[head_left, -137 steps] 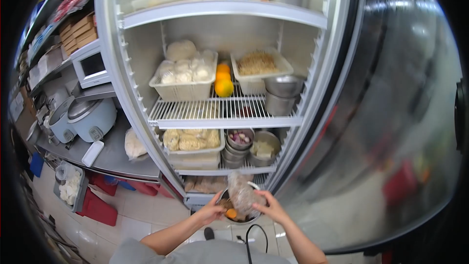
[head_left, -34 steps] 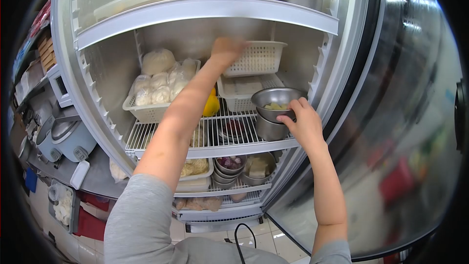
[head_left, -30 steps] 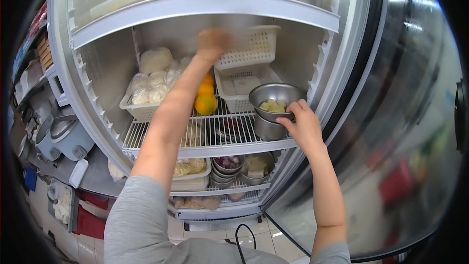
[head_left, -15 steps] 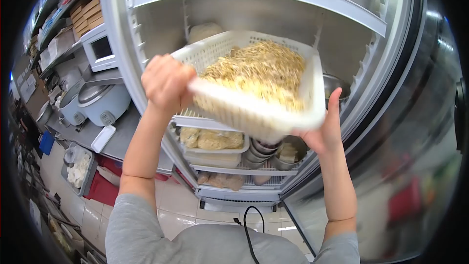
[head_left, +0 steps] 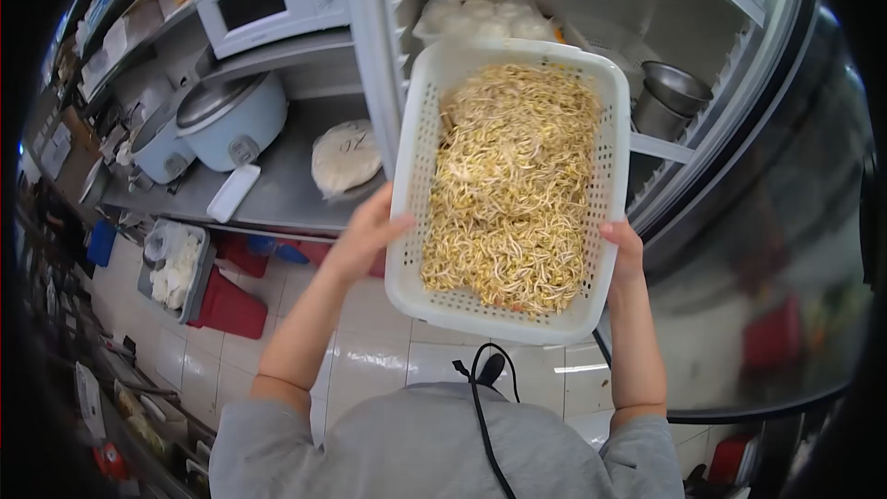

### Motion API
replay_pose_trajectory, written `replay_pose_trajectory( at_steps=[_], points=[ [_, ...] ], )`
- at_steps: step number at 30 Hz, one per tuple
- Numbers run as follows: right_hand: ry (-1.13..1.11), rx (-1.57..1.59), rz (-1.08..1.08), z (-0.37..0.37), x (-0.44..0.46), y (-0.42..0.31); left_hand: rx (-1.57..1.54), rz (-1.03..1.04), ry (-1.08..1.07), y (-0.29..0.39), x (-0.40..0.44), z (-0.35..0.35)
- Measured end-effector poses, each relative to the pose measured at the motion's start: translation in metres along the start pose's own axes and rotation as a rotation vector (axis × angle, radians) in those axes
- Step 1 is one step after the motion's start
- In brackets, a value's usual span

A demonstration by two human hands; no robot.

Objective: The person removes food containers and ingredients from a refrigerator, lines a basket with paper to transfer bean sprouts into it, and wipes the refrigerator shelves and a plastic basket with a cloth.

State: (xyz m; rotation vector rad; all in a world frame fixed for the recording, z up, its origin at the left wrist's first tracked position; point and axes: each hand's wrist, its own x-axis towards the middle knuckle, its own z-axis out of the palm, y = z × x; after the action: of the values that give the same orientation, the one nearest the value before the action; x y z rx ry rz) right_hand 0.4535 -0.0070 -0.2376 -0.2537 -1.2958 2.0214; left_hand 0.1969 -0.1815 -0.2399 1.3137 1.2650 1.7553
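Observation:
A white perforated basket (head_left: 403, 263) full of bean sprouts (head_left: 517, 185) is held up in front of me, outside the fridge. My left hand (head_left: 368, 233) grips its left side, with the thumb over the rim. On the opposite side my right hand (head_left: 625, 254) holds the wall, thumb on the rim and the other fingers hidden beneath. Behind the basket, stacked metal bowls (head_left: 673, 97) stand on the fridge shelf (head_left: 661, 147), and bagged white items (head_left: 485, 17) sit at the left of that compartment.
The open glass door (head_left: 748, 296) is at the right. On the left, a metal counter (head_left: 314, 208) carries rice cookers (head_left: 236, 125) and a bagged round item (head_left: 346, 159), below a microwave (head_left: 277, 2). A red bin (head_left: 229, 307) and a grey tub (head_left: 189, 300) stand lower left.
Both hands have taken the sprout basket out of the fridge and lowered it level before me. My right hand has left the metal bowl. The view has turned left and down.

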Motion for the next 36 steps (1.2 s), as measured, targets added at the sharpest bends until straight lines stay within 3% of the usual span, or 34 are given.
replay_pose_trajectory(
  at_steps=[1,2,5,7,9,10,12,14,18,21,22,24,30,36],
  points=[
    [0.000,0.000,0.015,0.012,-0.004,0.010,-0.098,-0.219,0.000,-0.006,-0.017,-0.002],
    [-0.008,-0.084,0.014,0.022,-0.007,0.021,-0.148,-0.212,0.158,-0.020,-0.033,-0.005],
    [-0.064,-0.160,0.084,0.018,0.003,0.039,-0.133,-0.237,0.308,-0.029,-0.066,-0.015],
    [-0.086,-0.422,0.038,0.046,0.015,0.041,-0.176,-0.199,0.402,-0.026,-0.087,-0.022],
    [0.120,-1.153,-0.668,0.068,0.032,0.036,-0.126,-0.173,0.485,-0.031,-0.099,-0.024],
    [0.057,-1.156,-0.753,0.090,0.037,0.035,-0.120,-0.178,0.505,-0.031,-0.107,-0.026],
    [-0.135,-1.335,-0.752,0.130,0.051,0.059,0.008,-0.178,0.568,-0.029,-0.121,-0.028],
    [-0.139,-1.346,-0.567,0.146,0.074,0.109,0.051,-0.181,0.589,-0.032,-0.137,-0.029],
    [-0.106,-1.450,-0.555,0.180,0.060,0.151,0.089,-0.153,0.683,-0.044,-0.159,-0.031],
    [-0.293,-1.317,-0.485,0.193,0.040,0.187,0.213,-0.115,0.753,-0.048,-0.180,-0.053],
    [-0.406,-1.319,-0.361,0.191,0.033,0.191,0.215,-0.122,0.760,-0.048,-0.182,-0.053],
    [-0.544,-1.350,-0.222,0.193,0.021,0.191,0.066,-0.165,0.787,-0.038,-0.182,-0.051],
    [-0.704,-1.385,-0.237,0.172,0.026,0.189,-0.059,-0.323,0.779,-0.048,-0.188,-0.051],
    [-0.628,-1.396,-0.142,0.175,0.033,0.124,-0.070,-0.326,0.799,-0.053,-0.184,-0.056]
  ],
)
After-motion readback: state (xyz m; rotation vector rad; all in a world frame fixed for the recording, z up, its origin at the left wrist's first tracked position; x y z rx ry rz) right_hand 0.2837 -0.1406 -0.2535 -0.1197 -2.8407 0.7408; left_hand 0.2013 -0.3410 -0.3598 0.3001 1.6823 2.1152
